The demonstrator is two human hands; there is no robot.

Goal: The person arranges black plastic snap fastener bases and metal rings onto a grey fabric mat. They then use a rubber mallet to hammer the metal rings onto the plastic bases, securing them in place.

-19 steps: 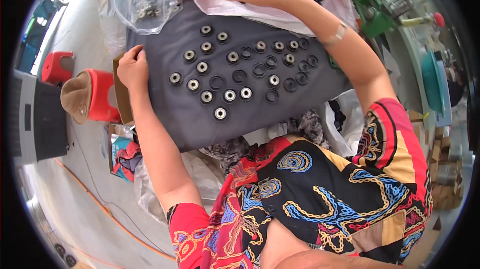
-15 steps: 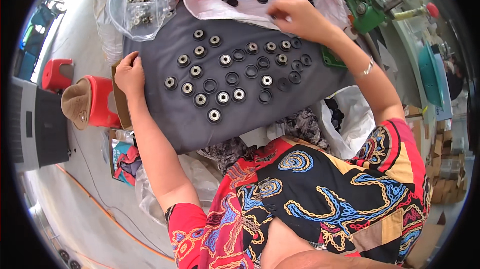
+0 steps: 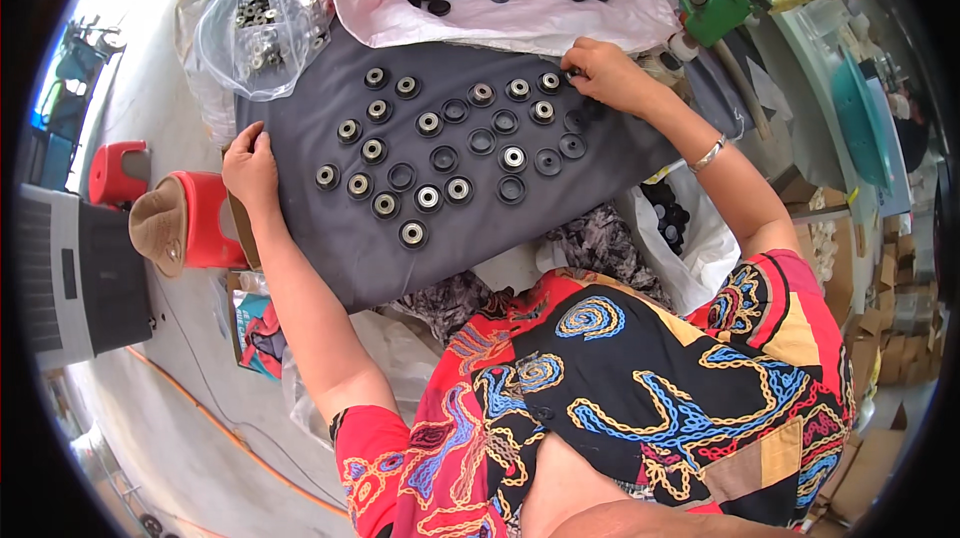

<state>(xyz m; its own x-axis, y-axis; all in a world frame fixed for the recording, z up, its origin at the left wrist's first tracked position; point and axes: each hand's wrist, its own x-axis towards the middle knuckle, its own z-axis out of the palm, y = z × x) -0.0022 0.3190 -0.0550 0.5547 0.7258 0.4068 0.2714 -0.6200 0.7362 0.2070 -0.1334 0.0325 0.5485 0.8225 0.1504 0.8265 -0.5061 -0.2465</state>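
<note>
My right hand (image 3: pixel 612 78) is at the far right of the dark grey cloth-covered table (image 3: pixel 330 248). Its thumb and fingers are closed on a small black ring (image 3: pixel 571 76), mostly hidden by the fingertips. Just left of it lie several metal bearings seated in black rings, one of them a bearing (image 3: pixel 549 83) close to my fingers. Bare black rings, such as one black ring (image 3: pixel 511 188), lie among them. My left hand (image 3: pixel 250 170) rests at the table's left edge, fingers curled; what they hold, if anything, is hidden.
A white sack (image 3: pixel 370 13) of black round parts lies along the far edge. A clear plastic bag (image 3: pixel 215 38) with metal parts stands far left. Red stools (image 3: pixel 205 228) are at the left, a green machine (image 3: pixel 715 8) far right, and another white bag (image 3: pixel 700 258) near my right arm.
My right hand has come down from beside the sack's opening onto the black ring at the table's right. The left hand stays at the left edge. The whole view has shifted slightly.
</note>
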